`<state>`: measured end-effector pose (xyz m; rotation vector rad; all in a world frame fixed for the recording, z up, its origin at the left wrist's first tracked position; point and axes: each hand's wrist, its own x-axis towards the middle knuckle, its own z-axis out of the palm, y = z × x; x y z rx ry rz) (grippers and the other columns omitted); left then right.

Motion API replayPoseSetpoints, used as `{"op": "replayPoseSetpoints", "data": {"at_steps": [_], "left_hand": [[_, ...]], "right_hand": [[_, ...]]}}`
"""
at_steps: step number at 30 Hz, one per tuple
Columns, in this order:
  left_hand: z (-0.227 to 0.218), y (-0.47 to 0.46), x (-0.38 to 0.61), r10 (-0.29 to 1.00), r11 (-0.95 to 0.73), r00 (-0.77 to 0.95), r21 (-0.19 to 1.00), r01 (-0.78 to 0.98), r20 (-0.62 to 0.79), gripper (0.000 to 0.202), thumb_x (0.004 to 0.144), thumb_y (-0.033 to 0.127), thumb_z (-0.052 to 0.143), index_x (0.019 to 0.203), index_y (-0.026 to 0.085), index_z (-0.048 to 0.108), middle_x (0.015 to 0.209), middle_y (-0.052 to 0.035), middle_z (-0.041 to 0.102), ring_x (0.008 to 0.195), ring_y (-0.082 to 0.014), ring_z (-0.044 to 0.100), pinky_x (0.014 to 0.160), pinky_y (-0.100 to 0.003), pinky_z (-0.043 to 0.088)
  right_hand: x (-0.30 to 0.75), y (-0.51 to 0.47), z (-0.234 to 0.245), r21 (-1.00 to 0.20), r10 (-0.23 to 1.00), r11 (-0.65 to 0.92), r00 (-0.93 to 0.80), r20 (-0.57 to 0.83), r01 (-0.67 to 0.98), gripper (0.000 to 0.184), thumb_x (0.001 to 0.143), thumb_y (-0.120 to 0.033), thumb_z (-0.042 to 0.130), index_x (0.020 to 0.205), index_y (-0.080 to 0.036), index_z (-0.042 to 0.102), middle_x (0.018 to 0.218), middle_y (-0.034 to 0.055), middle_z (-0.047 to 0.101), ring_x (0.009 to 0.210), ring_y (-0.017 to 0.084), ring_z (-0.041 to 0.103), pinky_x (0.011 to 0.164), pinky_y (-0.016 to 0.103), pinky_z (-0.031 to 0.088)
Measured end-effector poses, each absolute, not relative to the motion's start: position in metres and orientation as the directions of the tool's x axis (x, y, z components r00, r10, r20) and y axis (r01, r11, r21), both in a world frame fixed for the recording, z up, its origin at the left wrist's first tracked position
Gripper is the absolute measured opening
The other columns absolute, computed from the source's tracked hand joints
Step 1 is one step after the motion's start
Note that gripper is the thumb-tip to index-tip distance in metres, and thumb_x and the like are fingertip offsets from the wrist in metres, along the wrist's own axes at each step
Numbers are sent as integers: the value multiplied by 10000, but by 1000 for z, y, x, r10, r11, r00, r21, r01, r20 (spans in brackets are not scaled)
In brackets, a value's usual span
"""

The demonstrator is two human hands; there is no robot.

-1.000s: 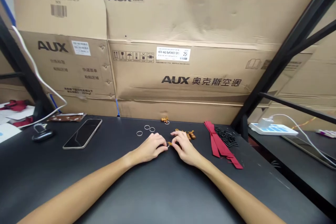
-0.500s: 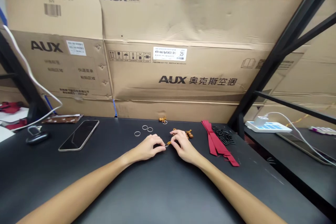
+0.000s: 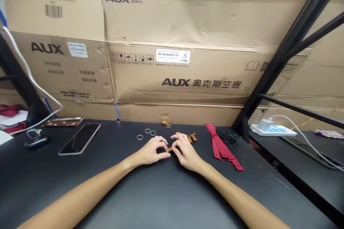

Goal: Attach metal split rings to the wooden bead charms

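Note:
My left hand [image 3: 153,150] is closed, thumb and fingers pinching a metal split ring that mostly hides behind the fingertips. Facing it, my right hand [image 3: 186,152] pinches a small orange-brown cord [image 3: 170,149] whose end meets the ring between the two hands. Whether the cord passes through the ring I cannot tell. Behind my right hand lie several brown bead pendants [image 3: 192,137], partly covered by it. Beyond my left hand, loose split rings [image 3: 140,137] rest on the black table. Farther back is a bead pendant [image 3: 165,123] with a ring on it.
Red ribbon strips [image 3: 219,145] and a pile of black clips [image 3: 228,139] lie to the right. On the left are a phone [image 3: 80,139], a black fob-like object [image 3: 37,141] and a brown wrapper [image 3: 63,122]. Cardboard [image 3: 172,43] walls the back; a white power strip [image 3: 272,129] stands at right.
Both hands stay nearly in place, with small finger shifts at the ring and cord. Less of the ring shows now. The view has shifted slightly.

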<state>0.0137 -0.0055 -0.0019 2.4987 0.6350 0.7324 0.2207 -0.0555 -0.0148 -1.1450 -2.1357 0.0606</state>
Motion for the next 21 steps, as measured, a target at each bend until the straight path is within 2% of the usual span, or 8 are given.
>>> {"op": "replayPoseSetpoints", "data": {"at_steps": [4,9,14,21], "left_hand": [[-4,-4,13,515,-807,762,521,277,393,154,898,288,561,838,208,678,1083,-45,587,1023,-184,545,956,-338,411],[-5,-2,12,523,-795,762,542,273,383,153,887,305,576,841,207,684,1089,-47,575,1001,-184,555,947,-339,417],[-4,-6,13,539,-796,746,526,299,392,113,855,301,611,846,204,670,1091,-54,570,1038,-197,540,962,-350,410],[-7,-5,13,517,-818,744,501,283,424,146,890,261,551,830,194,666,1098,-59,573,1052,-194,533,969,-341,413]], "right_hand": [[218,-57,-14,-339,752,598,-362,551,727,134,914,-186,448,837,-207,555,1190,108,538,1218,262,397,1025,512,363],[224,-51,-17,-324,764,558,-320,560,764,163,917,-189,423,815,-202,548,1168,122,534,1196,285,405,980,524,397],[222,-54,-15,-327,745,586,-334,577,741,137,905,-175,441,823,-206,547,1170,115,542,1204,277,411,1002,516,384],[217,-58,-12,-316,729,618,-375,573,720,113,890,-153,460,845,-202,551,1188,112,542,1234,278,388,1017,532,367]]}}
